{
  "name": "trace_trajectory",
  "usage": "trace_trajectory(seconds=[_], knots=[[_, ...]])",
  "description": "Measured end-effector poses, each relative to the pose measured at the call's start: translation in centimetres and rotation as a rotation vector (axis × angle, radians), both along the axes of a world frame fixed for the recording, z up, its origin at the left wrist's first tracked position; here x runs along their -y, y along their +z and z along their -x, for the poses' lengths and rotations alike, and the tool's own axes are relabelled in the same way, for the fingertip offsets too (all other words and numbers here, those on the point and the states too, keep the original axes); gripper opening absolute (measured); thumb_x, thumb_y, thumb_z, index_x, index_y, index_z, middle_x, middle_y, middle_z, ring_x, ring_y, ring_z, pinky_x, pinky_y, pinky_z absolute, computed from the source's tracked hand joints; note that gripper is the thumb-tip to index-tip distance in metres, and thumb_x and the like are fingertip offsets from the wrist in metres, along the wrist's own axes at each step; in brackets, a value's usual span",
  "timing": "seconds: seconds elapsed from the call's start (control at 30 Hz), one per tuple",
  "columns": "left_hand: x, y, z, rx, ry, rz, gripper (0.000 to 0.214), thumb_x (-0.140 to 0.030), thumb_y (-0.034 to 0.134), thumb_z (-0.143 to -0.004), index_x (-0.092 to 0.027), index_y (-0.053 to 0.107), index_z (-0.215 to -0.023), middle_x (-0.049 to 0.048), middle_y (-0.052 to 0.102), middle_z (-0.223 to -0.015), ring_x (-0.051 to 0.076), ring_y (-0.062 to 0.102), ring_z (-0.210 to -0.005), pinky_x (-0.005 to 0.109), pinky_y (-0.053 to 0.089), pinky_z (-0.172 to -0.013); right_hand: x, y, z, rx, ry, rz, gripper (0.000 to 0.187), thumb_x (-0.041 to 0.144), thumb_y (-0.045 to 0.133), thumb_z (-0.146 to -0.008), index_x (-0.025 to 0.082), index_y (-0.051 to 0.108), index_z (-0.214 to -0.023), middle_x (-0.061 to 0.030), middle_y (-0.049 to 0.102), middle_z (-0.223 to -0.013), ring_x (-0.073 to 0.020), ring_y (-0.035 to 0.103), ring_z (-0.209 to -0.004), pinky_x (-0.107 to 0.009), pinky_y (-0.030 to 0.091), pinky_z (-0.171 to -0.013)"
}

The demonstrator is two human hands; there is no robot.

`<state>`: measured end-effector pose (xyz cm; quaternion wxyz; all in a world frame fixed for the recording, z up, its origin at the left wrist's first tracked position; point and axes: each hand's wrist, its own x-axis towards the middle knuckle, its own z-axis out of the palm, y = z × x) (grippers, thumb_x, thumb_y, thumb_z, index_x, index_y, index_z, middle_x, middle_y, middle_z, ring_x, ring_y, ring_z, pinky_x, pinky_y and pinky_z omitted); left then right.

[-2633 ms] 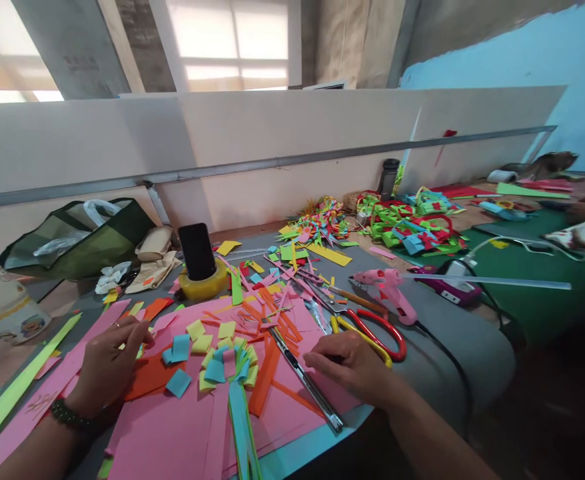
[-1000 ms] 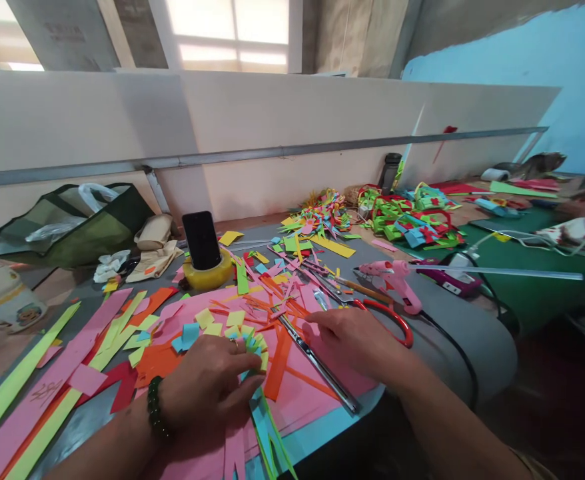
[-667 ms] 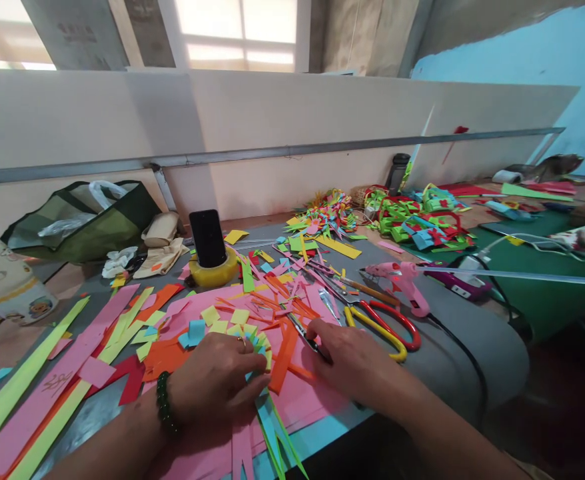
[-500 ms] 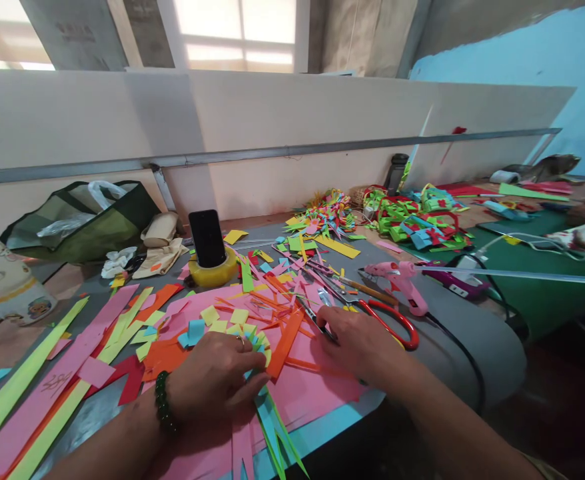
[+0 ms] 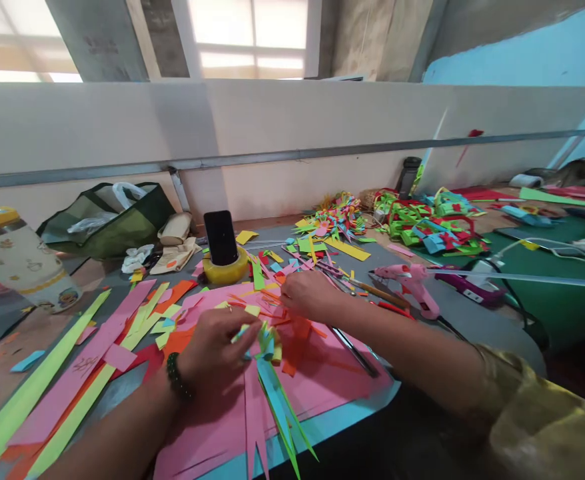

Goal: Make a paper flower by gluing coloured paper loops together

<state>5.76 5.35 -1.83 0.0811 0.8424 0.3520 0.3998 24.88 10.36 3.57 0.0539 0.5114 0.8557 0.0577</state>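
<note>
My left hand, with a green bead bracelet, is closed on a paper craft piece of folded blue and yellow paper with long pointed blue and green strips hanging down. Beneath it lies a pink paper sheet, over a light blue one. My right hand reaches into the loose paper scraps, its fingers bent down and closed; their tips are hidden. Below my right forearm lies a metal tool, partly covered. Orange paper lies between the hands.
A black phone leans upright on a yellow tape roll. A pink glue gun lies at the right. Paper strips and a tumbler are at the left. A green bag and colourful paper pieces stand behind.
My right hand has left the dark-handled tool and moved forward and left into the scraps. My left hand still holds the paper piece. The view has turned slightly left.
</note>
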Motion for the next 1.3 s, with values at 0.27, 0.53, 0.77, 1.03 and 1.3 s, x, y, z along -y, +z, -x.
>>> trace_trajectory(seconds=[0.27,0.53,0.77,1.03,1.3], knots=[[-2.1,1.0,2.0,0.438,0.319,0.154,0.031,-0.035,0.054,-0.082,-0.015,0.07,-0.064,-0.0028,0.045,-0.047,0.01,0.037,-0.047,0.022,0.028,-0.045,-2.6,-2.8,0.5,-0.122,-0.046,0.034,0.025,0.026,0.06,-0.077,0.011,0.073,-0.091,-0.0205,0.072,-0.092,-0.0288,0.066,-0.094,-0.032,0.047,-0.077],[-2.0,0.9,1.4,0.588,0.24,0.33,0.029,-0.037,0.057,-0.082,-0.015,0.07,-0.068,-0.0049,0.034,-0.048,0.008,0.028,-0.048,0.022,0.024,-0.045,-4.0,-0.8,-1.6,-0.771,-0.068,-0.033,0.022,0.031,0.055,-0.074,0.016,0.07,-0.068,-0.0042,0.066,-0.067,-0.0162,0.06,-0.066,-0.024,0.039,-0.059],[-2.3,0.4,0.6,0.712,0.122,0.567,0.033,-0.044,0.064,-0.078,-0.014,0.074,-0.089,-0.0036,0.045,-0.055,0.008,0.035,-0.05,0.02,0.027,-0.046,-5.1,-0.9,-1.8,-1.446,-0.044,0.134,0.04,0.056,0.059,-0.066,0.016,0.062,-0.07,0.0018,0.052,-0.059,-0.0074,0.037,-0.049,-0.023,0.03,-0.046],[-1.8,1.1,-0.5,0.908,0.069,0.754,0.039,-0.048,0.072,-0.07,-0.015,0.076,-0.091,-0.0009,0.053,-0.063,0.007,0.041,-0.054,0.019,0.035,-0.05,-2.9,-1.6,-0.3,-1.534,0.016,0.66,0.029,0.042,0.072,-0.059,0.016,0.059,-0.056,0.0063,0.041,-0.045,-0.0044,0.03,-0.041,-0.022,0.021,-0.041],[-1.3,1.2,-1.4,0.975,-0.044,0.891,0.029,-0.042,0.075,-0.069,-0.013,0.071,-0.067,-0.0022,0.052,-0.059,0.005,0.044,-0.054,0.016,0.036,-0.051,-0.8,-2.2,1.2,-1.283,0.118,0.802,0.024,0.037,0.067,-0.068,0.013,0.064,-0.063,0.0052,0.045,-0.049,-0.0052,0.035,-0.045,-0.022,0.024,-0.045]])
